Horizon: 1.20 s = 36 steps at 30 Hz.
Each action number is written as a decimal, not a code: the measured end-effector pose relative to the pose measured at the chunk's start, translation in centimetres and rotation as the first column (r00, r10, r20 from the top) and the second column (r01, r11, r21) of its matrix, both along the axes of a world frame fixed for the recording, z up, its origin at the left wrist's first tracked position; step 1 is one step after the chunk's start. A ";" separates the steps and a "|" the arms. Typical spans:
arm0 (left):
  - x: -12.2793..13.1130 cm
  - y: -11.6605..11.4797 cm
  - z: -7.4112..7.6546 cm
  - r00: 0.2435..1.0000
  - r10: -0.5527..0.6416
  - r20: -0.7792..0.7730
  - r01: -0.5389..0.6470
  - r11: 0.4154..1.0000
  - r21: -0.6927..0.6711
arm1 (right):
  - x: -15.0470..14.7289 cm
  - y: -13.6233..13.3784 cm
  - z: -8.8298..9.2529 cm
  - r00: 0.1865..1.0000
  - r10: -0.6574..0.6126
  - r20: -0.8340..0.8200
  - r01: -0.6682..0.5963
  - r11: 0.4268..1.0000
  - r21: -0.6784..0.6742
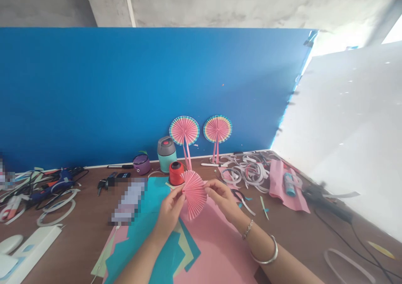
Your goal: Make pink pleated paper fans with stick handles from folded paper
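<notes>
A pleated pink paper fan [195, 194], spread into roughly a half circle, is held up above the papers. My left hand [172, 208] pinches it at its left side, where the folds come together. At its right outer edge, the thumb and fingers of my right hand [222, 197] are closed on the pleats. Beneath both hands lie a large pink sheet [222, 246] and teal paper [138, 242] with zigzag-cut edges. Two finished-looking round fans, a left one [184, 130] and a right one [217, 129], lean on the blue panel.
A red pot-shaped object [176, 173], a teal-and-grey flask [166, 154] and a purple container [141, 164] stand behind the papers. White strips [253, 171] lie tangled at right. Scissors [238, 195] rest beside my right hand. Cables and a white power strip [34, 250] occupy the left.
</notes>
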<state>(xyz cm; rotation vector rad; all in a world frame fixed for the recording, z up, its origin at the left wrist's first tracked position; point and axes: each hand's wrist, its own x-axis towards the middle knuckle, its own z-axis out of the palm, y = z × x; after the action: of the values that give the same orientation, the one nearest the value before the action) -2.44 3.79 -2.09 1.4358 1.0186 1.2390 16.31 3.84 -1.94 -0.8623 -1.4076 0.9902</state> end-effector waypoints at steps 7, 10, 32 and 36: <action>0.9 -0.3 0.3 0.991 0.023 0.135 0.001 0.985 -0.174 | -0.3 0.1 -0.3 0.989 -0.065 0.132 0.065 0.998 0.003; 0.9 -0.3 0.6 0.977 0.072 0.200 -0.026 0.974 -0.223 | -0.2 0.0 -0.2 0.972 -0.095 0.214 0.091 0.995 0.032; 0.5 0.0 -0.5 0.995 -0.097 -0.018 0.095 0.990 -0.107 | -0.8 -1.3 1.1 0.535 -0.486 0.691 -0.108 0.772 0.627; 0.5 0.0 -0.5 0.992 -0.120 -0.034 0.117 0.989 -0.090 | -1.2 -1.3 1.0 0.534 -0.476 0.699 -0.142 0.764 0.630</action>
<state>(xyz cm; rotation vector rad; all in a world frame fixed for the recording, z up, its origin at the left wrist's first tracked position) -1.92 3.76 -2.56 1.4362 0.9872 1.0715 15.11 2.52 -0.89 -0.9659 -2.2267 -0.2239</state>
